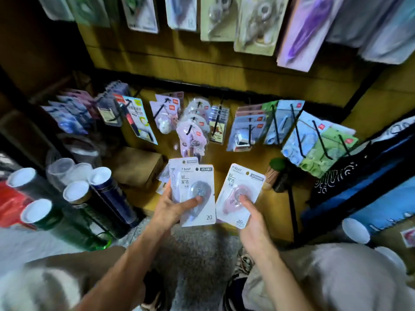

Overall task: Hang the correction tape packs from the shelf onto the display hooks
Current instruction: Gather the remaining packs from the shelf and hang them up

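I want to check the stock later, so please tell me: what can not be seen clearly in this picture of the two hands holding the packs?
Head view only:
- Left hand: its stack of packs overlaps, so the count is hidden.
- Right hand: its thumb covers part of the pink pack.
- Hanging packs at the top: blurred, cut by the upper edge.
- Display hooks: tips too small to judge free room.

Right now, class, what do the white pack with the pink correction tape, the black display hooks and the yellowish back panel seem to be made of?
White pack with the pink correction tape: printed card under a clear plastic blister, which looks glossy. Black display hooks: probably coated metal wire, thin and rigid. Yellowish back panel: looks like wood or laminate with horizontal grooves; blur leaves it open.
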